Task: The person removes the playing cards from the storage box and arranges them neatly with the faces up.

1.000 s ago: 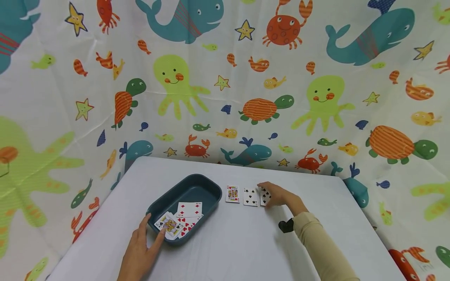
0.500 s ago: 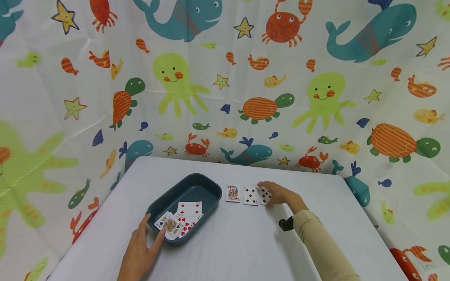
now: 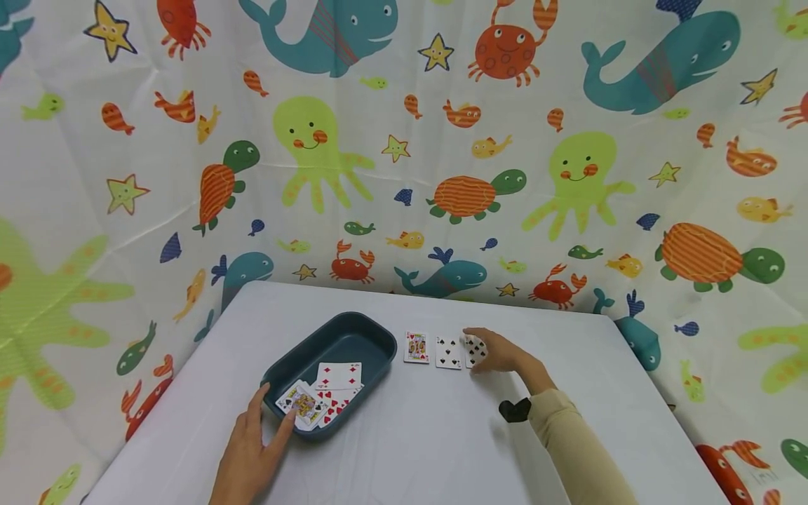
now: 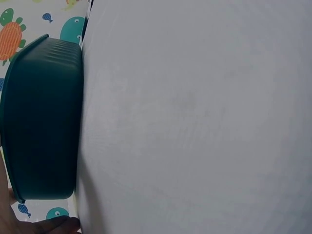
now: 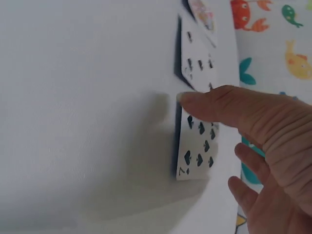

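My right hand (image 3: 499,351) is over a seven of spades playing card (image 5: 197,146), the rightmost of three cards in a row. Its thumb sits at the near edge and the index finger reaches the far edge, pinching the card between them. Left of it lie another spade card (image 3: 449,353) and a red-suited face card (image 3: 416,348). My left hand (image 3: 249,449) rests at the near left corner of a dark teal tray (image 3: 278,365), fingers spread along its outer side and thumb at the near end. In the tray lie a four of diamonds (image 3: 339,375), hearts and a face card (image 3: 304,404).
A white cloth covers the table (image 3: 429,449). Behind it hangs a curtain (image 3: 379,196) printed with sea animals. The tray stands left of the card row, its right end close to the face card.
Both hands stay nearly where they were, with the right thumb and index finger still at the seven of spades. The head view has shifted slightly.
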